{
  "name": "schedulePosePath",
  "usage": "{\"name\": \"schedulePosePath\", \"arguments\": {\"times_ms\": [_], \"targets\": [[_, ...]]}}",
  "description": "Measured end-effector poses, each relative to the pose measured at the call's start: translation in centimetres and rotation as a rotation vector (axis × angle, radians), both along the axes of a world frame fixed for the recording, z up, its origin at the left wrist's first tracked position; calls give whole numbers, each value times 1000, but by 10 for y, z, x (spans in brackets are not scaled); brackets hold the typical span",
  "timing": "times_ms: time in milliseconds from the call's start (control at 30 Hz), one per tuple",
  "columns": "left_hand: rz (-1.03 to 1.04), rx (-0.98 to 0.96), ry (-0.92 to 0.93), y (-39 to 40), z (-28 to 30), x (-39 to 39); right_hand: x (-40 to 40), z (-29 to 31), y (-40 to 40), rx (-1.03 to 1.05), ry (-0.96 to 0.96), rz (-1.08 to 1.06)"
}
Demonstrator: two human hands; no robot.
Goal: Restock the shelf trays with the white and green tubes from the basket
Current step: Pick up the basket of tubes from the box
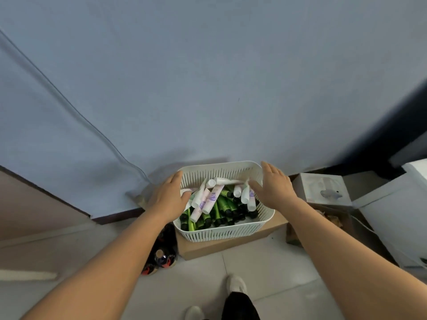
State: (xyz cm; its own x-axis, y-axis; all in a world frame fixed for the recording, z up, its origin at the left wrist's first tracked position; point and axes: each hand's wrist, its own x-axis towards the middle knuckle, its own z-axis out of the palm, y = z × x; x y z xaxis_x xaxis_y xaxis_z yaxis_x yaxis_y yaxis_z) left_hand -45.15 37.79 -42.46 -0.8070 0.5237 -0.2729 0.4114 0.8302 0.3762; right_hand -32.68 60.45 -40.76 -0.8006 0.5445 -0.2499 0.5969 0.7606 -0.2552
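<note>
A white slatted basket (227, 232) sits on a flat cardboard box on the floor, against a blue wall. It holds several white tubes (204, 200) with purple print lying on top of several green tubes (223, 204) with black caps. My left hand (167, 197) hovers over the basket's left rim, fingers spread, holding nothing. My right hand (273, 184) hovers over the right rim, also open and empty. No shelf trays are in view.
The cardboard box (231, 244) lies under the basket. Dark shoes with orange soles (161, 252) lie to its left. A white carton (323, 188) and a brown box (323, 220) stand to the right, beside a white cabinet (397, 218). My feet (235, 285) stand on pale tiles.
</note>
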Motion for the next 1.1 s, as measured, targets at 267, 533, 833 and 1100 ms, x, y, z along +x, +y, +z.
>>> {"name": "schedulePosePath", "arguments": {"times_ms": [267, 533, 833, 1100], "targets": [[153, -33, -157, 20, -82, -25, -28, -86, 45, -163, -87, -62], [311, -94, -299, 30, -152, -41, -44, -160, 86, -201, -131, -147], [496, -49, -216, 36, -184, -32, -30, -212, 100, -311, -85, -285], [617, 85, -190, 32, -198, -33, -24, -227, 103, -287, 2, -339]]}}
